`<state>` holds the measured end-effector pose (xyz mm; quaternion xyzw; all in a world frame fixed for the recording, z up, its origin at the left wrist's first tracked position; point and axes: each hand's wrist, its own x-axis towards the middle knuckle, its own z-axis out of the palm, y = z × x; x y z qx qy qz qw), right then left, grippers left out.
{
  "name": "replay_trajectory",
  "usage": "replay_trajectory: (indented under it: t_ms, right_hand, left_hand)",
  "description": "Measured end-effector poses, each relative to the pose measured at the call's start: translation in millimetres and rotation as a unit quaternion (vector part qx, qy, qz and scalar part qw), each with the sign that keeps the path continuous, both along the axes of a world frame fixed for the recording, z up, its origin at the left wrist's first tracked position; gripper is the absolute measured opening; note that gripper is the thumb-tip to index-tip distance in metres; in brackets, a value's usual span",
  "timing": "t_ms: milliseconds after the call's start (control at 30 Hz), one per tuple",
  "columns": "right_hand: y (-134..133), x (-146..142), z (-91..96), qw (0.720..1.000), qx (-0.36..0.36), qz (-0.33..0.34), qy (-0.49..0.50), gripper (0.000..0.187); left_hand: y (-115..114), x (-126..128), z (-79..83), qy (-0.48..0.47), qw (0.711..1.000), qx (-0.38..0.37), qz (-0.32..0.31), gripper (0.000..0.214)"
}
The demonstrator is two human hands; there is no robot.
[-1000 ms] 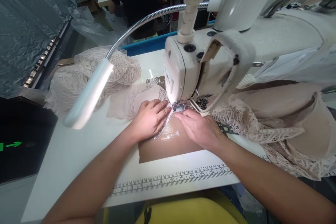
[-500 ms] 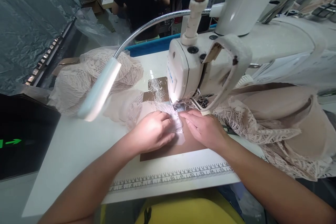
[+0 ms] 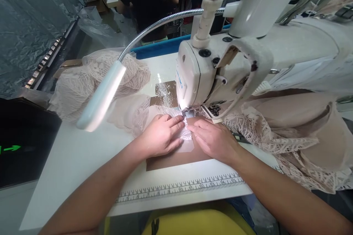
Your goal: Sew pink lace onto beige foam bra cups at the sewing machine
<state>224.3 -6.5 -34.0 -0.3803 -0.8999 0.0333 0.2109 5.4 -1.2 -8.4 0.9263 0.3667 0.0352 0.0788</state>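
Observation:
My left hand [image 3: 162,135] lies on a piece of pale lace fabric [image 3: 188,135], its fingers spread and slightly bent near the presser foot. From the other side my right hand [image 3: 216,137] reaches in, fingers stretched out and fingertips at the lace's right edge. The lace sits under the needle area of a white sewing machine [image 3: 190,75], on a brown plate [image 3: 176,162] on the table. My left fingers partly cover the lace. A stretch of it runs left as sheer fabric [image 3: 125,112].
A lit lamp [image 3: 102,95] on a bendable metal neck hangs left of the machine. Lace is heaped [image 3: 102,71] at the back left; more lace fabric [image 3: 298,128] lies at right. A ruler strip [image 3: 179,190] runs along the front edge. A person [image 3: 146,3] sits beyond.
My right hand has drawn slightly back toward me, its fingertips now lower along the lace edge. My left fingers reach a little closer to the presser foot. The view has shifted slightly.

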Motion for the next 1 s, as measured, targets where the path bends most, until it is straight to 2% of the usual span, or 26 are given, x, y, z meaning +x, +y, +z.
replay_trajectory:
  t_ms: [133, 267, 567, 800, 1000]
  right_hand:
    - [-1.1, 2.5, 1.0, 0.999, 0.001, 0.044, 0.032, 0.027]
    - [-2.5, 1.9, 3.5, 0.998, -0.014, 0.067, 0.011, 0.024]
    - [-5.1, -1.1, 5.6, 0.998, 0.019, 0.061, 0.006, 0.023]
    - [-6.8, -2.1, 6.3, 0.997, 0.038, 0.062, 0.008, 0.022]
    - [-7.1, -2.7, 6.2, 0.998, 0.039, 0.056, 0.005, 0.022]
  left_hand:
    - [1.0, -0.7, -0.7, -0.006, 1.000, -0.004, -0.001, 0.052]
    - [1.4, -0.3, -0.6, -0.004, 1.000, -0.013, 0.002, 0.052]
    - [6.2, -3.8, -3.3, -0.009, 1.000, 0.006, -0.001, 0.052]
    - [0.0, -1.7, -1.2, 0.001, 0.999, 0.033, -0.043, 0.038]
    - [-1.4, 1.9, -7.9, 0.002, 0.998, 0.053, -0.029, 0.036]
